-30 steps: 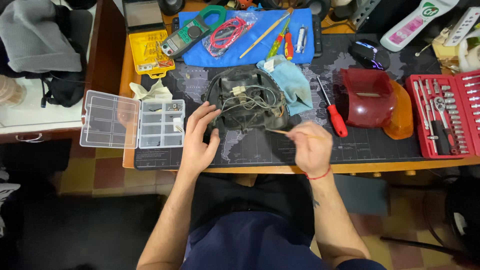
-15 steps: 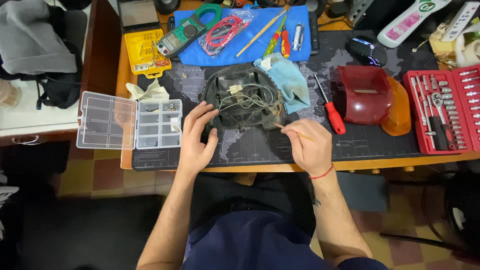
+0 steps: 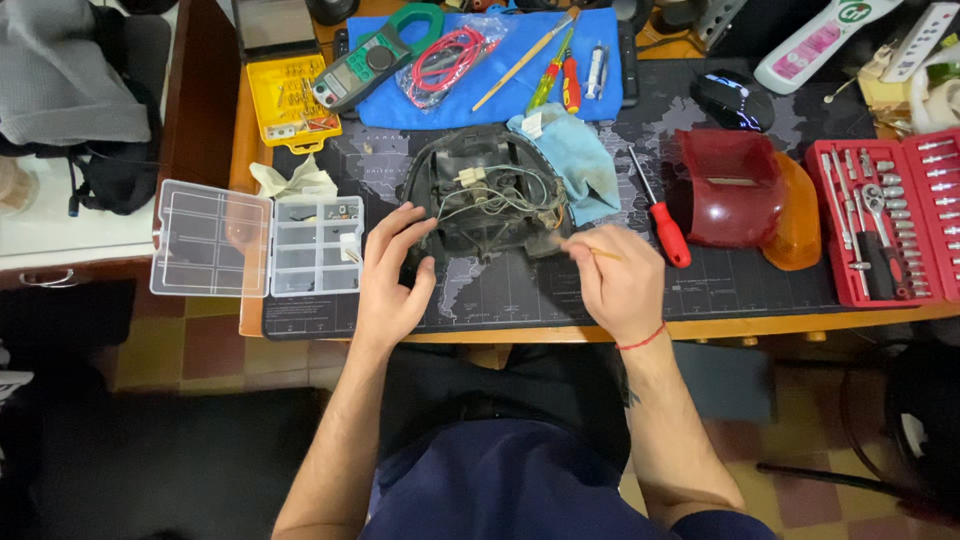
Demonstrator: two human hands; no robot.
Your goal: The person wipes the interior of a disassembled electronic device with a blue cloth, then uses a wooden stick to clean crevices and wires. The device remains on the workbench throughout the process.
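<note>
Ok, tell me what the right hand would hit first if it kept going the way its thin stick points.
The right hand aims its thin stick up-left, so it would probably first meet the black housing with loose wires, near its lower right edge. Depth is hard to judge.

view: one camera, worn on the person's head
facing: straight down over the desk mat (image 3: pixel 760 290), the person's lap at the bottom edge
nearness: arm's length above the mat, wide enough to take in the floor on both sides
centre: the black housing (image 3: pixel 490 200) lies just above the middle
edges: clear parts box (image 3: pixel 260 245) left of the housing, red socket case (image 3: pixel 895 220) far right
</note>
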